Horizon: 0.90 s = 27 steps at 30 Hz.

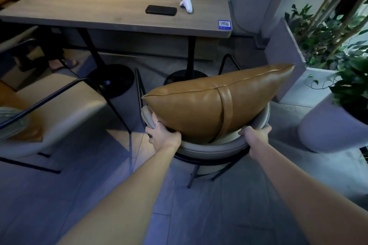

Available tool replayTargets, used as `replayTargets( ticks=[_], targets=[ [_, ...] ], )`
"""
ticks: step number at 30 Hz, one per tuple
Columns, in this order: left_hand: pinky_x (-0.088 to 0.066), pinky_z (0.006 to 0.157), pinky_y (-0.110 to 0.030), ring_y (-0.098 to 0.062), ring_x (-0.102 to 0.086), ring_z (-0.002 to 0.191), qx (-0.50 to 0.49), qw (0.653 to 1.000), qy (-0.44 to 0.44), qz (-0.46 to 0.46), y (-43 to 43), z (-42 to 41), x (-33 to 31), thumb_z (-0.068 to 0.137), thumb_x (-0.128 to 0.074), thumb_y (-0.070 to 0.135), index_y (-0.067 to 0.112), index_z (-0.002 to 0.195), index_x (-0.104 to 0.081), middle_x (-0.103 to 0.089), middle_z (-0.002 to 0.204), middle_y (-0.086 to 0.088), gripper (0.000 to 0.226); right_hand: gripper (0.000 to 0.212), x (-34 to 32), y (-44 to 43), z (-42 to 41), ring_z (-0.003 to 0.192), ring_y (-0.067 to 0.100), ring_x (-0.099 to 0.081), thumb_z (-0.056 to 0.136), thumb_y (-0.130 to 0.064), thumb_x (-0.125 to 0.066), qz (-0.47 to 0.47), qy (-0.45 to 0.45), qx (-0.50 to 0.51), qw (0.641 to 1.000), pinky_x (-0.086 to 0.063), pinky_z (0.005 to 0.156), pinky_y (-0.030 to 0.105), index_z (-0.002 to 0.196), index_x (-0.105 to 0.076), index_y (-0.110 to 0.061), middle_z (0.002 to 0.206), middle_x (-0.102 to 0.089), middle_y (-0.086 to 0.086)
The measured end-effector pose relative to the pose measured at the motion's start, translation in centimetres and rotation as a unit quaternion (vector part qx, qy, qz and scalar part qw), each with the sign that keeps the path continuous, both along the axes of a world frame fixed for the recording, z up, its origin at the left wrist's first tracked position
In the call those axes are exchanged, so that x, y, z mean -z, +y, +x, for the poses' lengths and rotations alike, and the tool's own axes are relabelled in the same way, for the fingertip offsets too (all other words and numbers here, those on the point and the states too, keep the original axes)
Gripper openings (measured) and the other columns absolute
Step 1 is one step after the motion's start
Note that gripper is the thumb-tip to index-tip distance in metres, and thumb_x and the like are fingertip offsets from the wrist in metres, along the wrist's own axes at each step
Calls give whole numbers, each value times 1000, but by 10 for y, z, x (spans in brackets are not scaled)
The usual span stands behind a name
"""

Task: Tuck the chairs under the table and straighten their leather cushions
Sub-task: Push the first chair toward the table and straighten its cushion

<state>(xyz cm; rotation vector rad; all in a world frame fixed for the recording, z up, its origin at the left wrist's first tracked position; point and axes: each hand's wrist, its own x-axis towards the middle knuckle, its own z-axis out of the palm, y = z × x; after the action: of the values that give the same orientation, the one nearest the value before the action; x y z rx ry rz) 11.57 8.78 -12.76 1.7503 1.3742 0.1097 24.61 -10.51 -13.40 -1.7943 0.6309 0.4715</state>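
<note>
A beige chair with thin black legs (209,148) stands in front of me, short of the wooden table (111,6). A tan leather cushion (199,105) with a strap lies tilted across its curved backrest, its right corner raised. My left hand (162,134) grips the left side of the backrest, and my right hand (255,131) grips the right side. A second beige chair (59,103) stands to the left, angled away from the table.
A black phone (161,10) and a white controller (186,3) lie on the table. The table's two black pedestal bases (111,79) stand ahead of the chair. A planter box with leafy plants (318,45) and a rounded grey pot (328,125) crowd the right side. Someone's sandalled feet (65,63) show under the table.
</note>
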Motion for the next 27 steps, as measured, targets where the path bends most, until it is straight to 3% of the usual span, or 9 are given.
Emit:
replayTargets(
  ticks=[4,8,12,16,24,27],
  targets=[
    [-44,102,-47,-45,-50,116,13,1000,-7,-4,27,-3,-1,78,-57,12,18,147,-34,-26,140,-13,73,89,-5,20,-13,120,44,-54,79,-14,-68,-23,9,-10,1000,-50,102,58,152,-20,-32,147,-46,15],
    [-44,102,-49,-44,-48,117,16,1000,-4,2,35,-7,-2,79,-58,13,16,144,-35,-28,138,-13,69,89,-5,26,-23,122,45,-52,81,-11,-67,-56,11,-7,998,-49,102,54,153,-19,-27,149,-43,18],
    [-41,101,-45,-43,-43,121,21,1000,-4,17,33,-10,-1,81,-59,9,11,144,-36,-29,139,-17,68,90,0,23,-25,121,45,-54,72,-20,-68,-60,15,-29,998,-51,101,57,148,-20,-31,144,-48,18],
    [-41,100,-47,-44,-42,123,20,1000,-12,17,31,-13,1,80,-60,7,13,143,-37,-28,139,-17,67,87,49,5,-2,114,45,-60,60,-26,-64,-66,28,-36,997,-56,93,62,132,-20,-49,137,-54,15],
    [-45,100,-52,-44,-48,118,31,999,-17,4,41,-26,1,80,-58,9,18,143,-36,-28,139,-14,68,82,51,6,-16,112,46,-61,58,-24,-65,-60,30,-46,997,-55,91,68,126,-24,-48,137,-53,15],
    [-44,100,-52,-46,-48,117,29,999,-19,8,52,-33,-2,80,-57,9,16,143,-37,-28,141,-15,66,84,36,19,-36,113,44,-60,62,-26,-66,-63,26,-47,997,-56,91,66,131,-23,-46,138,-51,15]
  ],
)
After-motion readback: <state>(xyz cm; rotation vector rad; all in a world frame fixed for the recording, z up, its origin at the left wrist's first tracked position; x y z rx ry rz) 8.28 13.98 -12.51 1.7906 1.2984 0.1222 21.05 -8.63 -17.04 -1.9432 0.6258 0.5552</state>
